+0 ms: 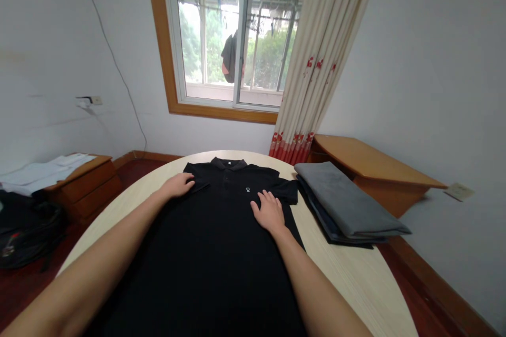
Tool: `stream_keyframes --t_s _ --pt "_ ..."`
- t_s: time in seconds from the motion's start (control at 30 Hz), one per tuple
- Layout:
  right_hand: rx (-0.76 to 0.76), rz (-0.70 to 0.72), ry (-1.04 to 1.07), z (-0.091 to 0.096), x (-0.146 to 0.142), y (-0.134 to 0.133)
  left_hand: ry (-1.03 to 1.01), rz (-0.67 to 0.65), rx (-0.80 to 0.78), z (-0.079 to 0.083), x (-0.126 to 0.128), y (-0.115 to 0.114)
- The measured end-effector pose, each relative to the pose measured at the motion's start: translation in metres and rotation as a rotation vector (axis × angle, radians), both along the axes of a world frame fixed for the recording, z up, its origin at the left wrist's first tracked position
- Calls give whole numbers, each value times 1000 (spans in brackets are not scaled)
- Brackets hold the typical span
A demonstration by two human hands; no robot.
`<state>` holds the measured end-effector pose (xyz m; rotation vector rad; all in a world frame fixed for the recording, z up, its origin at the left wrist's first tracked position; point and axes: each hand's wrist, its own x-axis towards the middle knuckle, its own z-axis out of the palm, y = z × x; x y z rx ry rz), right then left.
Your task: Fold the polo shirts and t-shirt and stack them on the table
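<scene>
A black polo shirt (221, 242) lies spread front side up on a round pale table, its collar at the far end and a small white emblem on the chest. My left hand (178, 185) rests at the sleeve on the left, thumb and fingers apart and slightly bent on the cloth. On the chest, just below the emblem, my right hand (269, 213) lies flat with its fingers spread. The sleeve on the right sticks out past that hand. The shirt's near end runs out of view between my forearms.
A stack of folded grey and dark clothes (348, 200) sits at the right of the round table (356, 279). Beyond it stands a brown wooden desk (363, 158). Papers (51, 168) cover a low cabinet (93, 187) on the left, near a black bag (27, 226). A curtain (312, 58) hangs by the window.
</scene>
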<state>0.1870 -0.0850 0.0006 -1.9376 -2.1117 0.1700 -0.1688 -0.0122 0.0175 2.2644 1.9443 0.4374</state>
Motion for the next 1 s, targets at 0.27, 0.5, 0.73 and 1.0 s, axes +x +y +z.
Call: stream_keyframes --t_s 0.27,0.5,0.73,1.0 --pt "2 -2 3 0 0 1 44 158 -123 -20 9 58" --pt "-5 -9 12 0 0 2 84 186 -97 -32 -1 75" --pt "-2 -10 8 0 0 3 105 178 -98 -24 -5 68" --pt "8 -7 7 -2 -1 4 260 84 -61 -27 9 19"
